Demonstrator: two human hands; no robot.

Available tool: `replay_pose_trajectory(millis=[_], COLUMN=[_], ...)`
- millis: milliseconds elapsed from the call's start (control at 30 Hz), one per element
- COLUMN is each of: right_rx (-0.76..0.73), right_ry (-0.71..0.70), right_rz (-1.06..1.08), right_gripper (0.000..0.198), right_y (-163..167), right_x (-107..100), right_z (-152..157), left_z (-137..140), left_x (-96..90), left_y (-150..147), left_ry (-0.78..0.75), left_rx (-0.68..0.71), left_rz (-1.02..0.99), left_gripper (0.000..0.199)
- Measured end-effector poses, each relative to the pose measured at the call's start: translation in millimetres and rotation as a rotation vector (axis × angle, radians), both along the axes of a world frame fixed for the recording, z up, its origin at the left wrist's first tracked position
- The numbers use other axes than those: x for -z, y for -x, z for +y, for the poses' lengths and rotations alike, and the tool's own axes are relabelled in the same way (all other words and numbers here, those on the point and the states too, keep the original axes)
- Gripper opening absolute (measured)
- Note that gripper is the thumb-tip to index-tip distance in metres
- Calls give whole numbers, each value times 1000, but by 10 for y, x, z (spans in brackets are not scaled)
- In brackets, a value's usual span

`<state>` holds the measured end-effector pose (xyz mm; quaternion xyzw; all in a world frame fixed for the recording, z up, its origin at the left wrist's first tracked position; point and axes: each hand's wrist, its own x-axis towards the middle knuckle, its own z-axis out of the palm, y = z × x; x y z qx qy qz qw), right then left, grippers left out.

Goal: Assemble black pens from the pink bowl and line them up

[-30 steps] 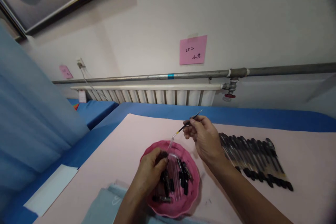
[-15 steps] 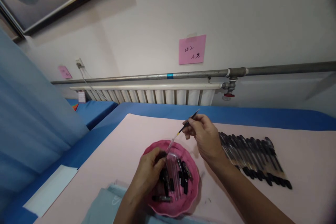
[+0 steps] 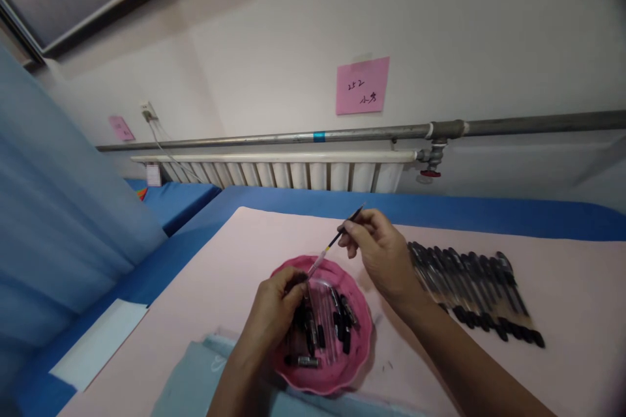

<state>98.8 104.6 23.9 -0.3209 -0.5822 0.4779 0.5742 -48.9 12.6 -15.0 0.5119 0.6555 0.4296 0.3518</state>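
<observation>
My left hand (image 3: pixel 274 307) is closed on a clear pen barrel (image 3: pixel 317 263), which slants up to the right over the near left part of a pink scalloped bowl (image 3: pixel 362 355). Between the fingertips of my right hand (image 3: pixel 380 251) is a thin black pen refill (image 3: pixel 337 237). Its lower end, with a yellow band, lines up with the barrel's upper opening; how deep it sits inside I cannot tell. Inside the bowl lie several clear pen barrels (image 3: pixel 327 322) and black pen caps (image 3: pixel 346 335). My left hand hides part of the contents.
To the right, a row of several capped black pens (image 3: pixel 469 283) lies on the pink table cover (image 3: pixel 215 267). Teal cloth (image 3: pixel 193 378) is at the near edge, white paper (image 3: pixel 98 342) at the left. Behind the blue surface (image 3: pixel 440 212) stand a radiator (image 3: pixel 317 174) and a pipe.
The view has shifted slightly. Both hands keep their grips, and the refill and barrel stay lined up, with the refill's upper end a little further left.
</observation>
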Motion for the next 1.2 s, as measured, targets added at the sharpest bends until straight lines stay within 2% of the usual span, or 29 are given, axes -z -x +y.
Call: replay_pose_trajectory(millis=[200, 333, 400, 500, 600, 700, 867, 1000, 1200], right_rx=[-186, -148, -205, -404, -355, -330, -549, -531, -546], right_ry=[-9, -45, -135, -313, -526, -624, -558, -513, -527], right_rz=[-395, -631, -907, -1269, -1437, -1463, -1457, -1394, -1289], right_gripper=[9, 12, 13, 18, 21, 24, 20, 21, 22], right_y=[54, -11, -74, -145, -147, -95, 28, 79, 71], right_x=[-32, -45, -13, 82, 151, 152, 181, 308, 441], right_z=[-91, -105, -121, -165, -228, -294, -398, -437, -436], left_z=[-11, -10, -7, -6, -6, -2, -4, -10, -13], left_x=[-48, -51, -48, -52, -52, -35, -10, -2, 11], left_y=[-33, 9, 41, 71, 80, 93, 128, 135, 122], left_ry=[0, -16, -21, -16, -8, 0, -4, -6, -6], left_rx=[29, 7, -19, -50, -51, -62, -76, -73, -59], left_rz=[-205, -296, -323, -322, -332, -338, -332, -309, -326], left_gripper=[20, 20, 18, 17, 18, 18, 17, 17, 13])
